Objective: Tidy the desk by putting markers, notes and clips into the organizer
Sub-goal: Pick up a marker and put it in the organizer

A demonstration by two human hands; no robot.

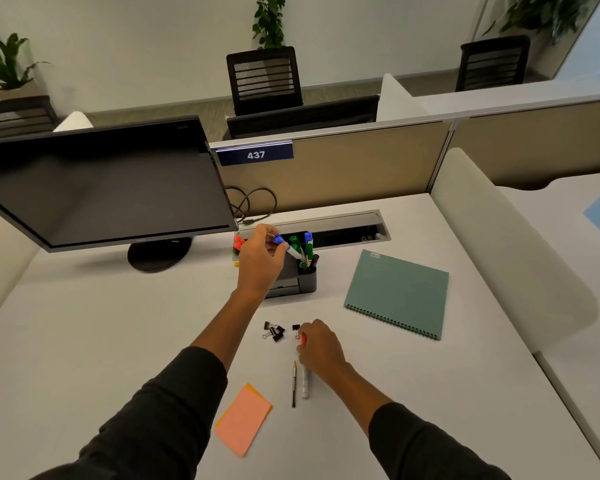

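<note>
A dark grey organizer (307,284) stands upright on the desk, its cup compartment holding green and blue-capped markers (308,249) that lean at angles. One blue-capped white marker (287,247) tilts above it, tip toward the cup. Black binder clips (273,331) lie in a loose cluster nearer the front, one more (295,328) just beside them. A red-capped white marker (305,374) lies flat — a pencil (293,384) parallel alongside. Pink and orange sticky notes (244,419) sit stacked, slightly offset.

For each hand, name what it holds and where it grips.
Left hand: blue-capped marker, near its cap. Right hand: red-capped marker, just below its cap.
</note>
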